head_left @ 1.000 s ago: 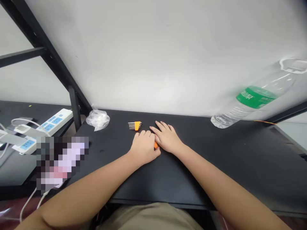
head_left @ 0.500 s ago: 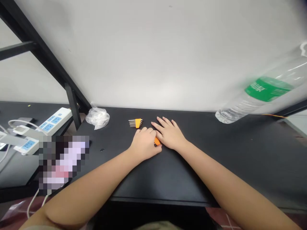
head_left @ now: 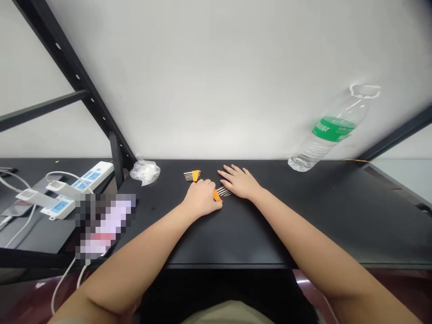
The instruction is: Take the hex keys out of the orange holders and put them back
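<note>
Near the middle of the black table (head_left: 216,243), my left hand (head_left: 202,198) is closed on an orange holder with a row of metal hex keys (head_left: 217,194). The keys stick out to the right, toward my other hand. My right hand (head_left: 241,182) lies palm down with its fingers spread, just right of the key tips, and holds nothing. A second orange hex key set (head_left: 195,176) lies just beyond my left hand, its metal keys pointing left.
A crumpled clear plastic bag (head_left: 146,172) lies at the table's back left. A large bottle with a green label (head_left: 332,129) stands at the back right. Power strips (head_left: 96,175) with white cables and a pixelated item are on the left, beside a black metal frame (head_left: 116,157).
More metal keys now show between my hands, where mostly the orange holder showed before. My hands are slightly farther apart. The camera view has shifted, with more of the bottle visible.
</note>
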{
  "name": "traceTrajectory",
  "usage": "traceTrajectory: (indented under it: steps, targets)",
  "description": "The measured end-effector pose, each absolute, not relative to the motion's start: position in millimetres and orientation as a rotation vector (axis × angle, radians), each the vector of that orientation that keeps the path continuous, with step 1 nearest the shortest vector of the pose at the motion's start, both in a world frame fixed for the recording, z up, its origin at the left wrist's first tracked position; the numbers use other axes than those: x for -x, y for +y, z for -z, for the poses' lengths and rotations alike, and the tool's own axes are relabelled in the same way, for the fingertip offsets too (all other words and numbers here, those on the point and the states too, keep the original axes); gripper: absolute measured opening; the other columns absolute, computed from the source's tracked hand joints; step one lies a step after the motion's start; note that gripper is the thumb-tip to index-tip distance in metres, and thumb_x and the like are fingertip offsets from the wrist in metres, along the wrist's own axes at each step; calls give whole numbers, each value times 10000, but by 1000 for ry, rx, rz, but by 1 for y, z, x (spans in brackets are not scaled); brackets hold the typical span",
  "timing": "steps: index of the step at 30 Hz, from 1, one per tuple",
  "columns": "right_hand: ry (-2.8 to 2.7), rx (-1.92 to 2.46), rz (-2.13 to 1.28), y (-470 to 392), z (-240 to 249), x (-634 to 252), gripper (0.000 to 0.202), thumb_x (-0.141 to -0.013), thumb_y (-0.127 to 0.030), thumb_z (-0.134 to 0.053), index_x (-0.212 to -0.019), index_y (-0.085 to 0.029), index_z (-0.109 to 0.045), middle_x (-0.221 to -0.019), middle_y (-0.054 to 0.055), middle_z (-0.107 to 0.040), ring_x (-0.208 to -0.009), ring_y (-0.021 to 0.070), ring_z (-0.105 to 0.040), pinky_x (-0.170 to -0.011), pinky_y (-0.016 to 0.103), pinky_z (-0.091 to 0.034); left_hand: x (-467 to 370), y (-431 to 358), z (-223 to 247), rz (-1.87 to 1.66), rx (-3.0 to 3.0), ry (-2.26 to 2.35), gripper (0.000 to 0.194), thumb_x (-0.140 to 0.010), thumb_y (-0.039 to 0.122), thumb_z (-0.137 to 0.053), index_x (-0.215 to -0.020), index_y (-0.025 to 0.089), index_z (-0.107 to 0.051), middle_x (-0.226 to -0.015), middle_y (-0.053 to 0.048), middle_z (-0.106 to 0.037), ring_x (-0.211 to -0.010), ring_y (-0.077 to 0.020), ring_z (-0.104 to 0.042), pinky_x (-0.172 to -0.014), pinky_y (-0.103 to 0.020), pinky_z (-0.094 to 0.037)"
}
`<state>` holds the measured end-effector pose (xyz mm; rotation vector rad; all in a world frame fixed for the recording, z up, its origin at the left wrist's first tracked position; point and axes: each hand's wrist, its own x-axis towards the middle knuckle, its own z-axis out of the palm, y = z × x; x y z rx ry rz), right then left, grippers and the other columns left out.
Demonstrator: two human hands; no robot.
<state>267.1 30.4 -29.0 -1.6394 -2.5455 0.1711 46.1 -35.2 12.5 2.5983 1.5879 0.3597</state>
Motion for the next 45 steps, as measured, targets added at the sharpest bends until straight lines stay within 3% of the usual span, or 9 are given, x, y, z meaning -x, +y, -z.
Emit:
traceTrajectory:
  steps: [11,17,22,28,36,38,41,45]
  targets:
    - [-2438,1655,-189,43,42,-278,557,-1069,-565,-191,-1562,-428,-412,-1697,-11,-298,-1569,301,-239,-1210,660,-218,-39,-22,-11,-388,-2627,1510,327,-736,456,-729,-895,182,-647,-978,-128,-672,-970,-331,-638,-825,-424,-477]
    - [-2432,1616,-210,46,45,-282,579,-1034,-653,-278,-1546,-436,-437,-1694,-5,-306,-1567,330,-235,-1210,677,-195,-38,-19,-5,-397,-2642,1478,325,-771,447,-712,-952,183,-653,-1016,-131,-657,-1022,-339,-623,-876,-442,-468]
    - [-2407,1610,-238,48,42,-283,521,-1049,-565,-322,-1531,-429,-465,-1684,-6,-329,-1561,331,-250,-1211,685,-186,-38,-15,-3,-390,-2676,1445,324,-808,454,-690,-990,188,-659,-1032,-112,-636,-973,-299,-631,-823,-403,-481]
    - [-2343,1554,-328,53,47,-286,491,-1041,-551,-370,-1488,-424,-527,-1661,-10,-375,-1562,317,-260,-1216,684,-175,-34,-15,-5,-408,-2661,1407,453,-830,456,-686,-1202,201,-652,-1114,-99,-625,-986,-270,-638,-844,-381,-496]
    - [-2367,1341,-600,59,42,-311,341,-996,-477,-502,-1233,-428,-742,-1586,-43,-489,-1563,329,-255,-1227,699,-116,-31,-13,-6,-413,-2535,1391,327,-819,443,-725,-1042,207,-684,-1079,-90,-631,-996,-262,-630,-838,-360,-510]
    - [-2418,1346,-535,57,37,-312,344,-996,-464,-501,-1222,-403,-754,-1580,-30,-497,-1548,335,-290,-1230,681,-169,-31,-13,-5,-471,-2497,1373,330,-805,414,-746,-1049,205,-669,-1097,-94,-636,-1025,-274,-624,-867,-374,-510]
    - [-2503,1348,-379,54,27,-308,343,-988,-404,-510,-1200,-330,-769,-1560,12,-516,-1436,299,-467,-1199,519,-365,-31,-13,-2,-587,-2374,1313,359,-828,300,-727,-1165,221,-631,-1154,-86,-651,-1064,-267,-624,-933,-385,-499]
    - [-2566,1350,-287,48,13,-297,221,-911,-286,-579,-996,-273,-783,-1370,52,-647,-1253,290,-587,-1065,431,-487,-32,-11,3,-697,-2219,1281,348,-895,134,-578,-1220,252,-608,-1217,-61,-659,-1061,-215,-633,-960,-356,-492]
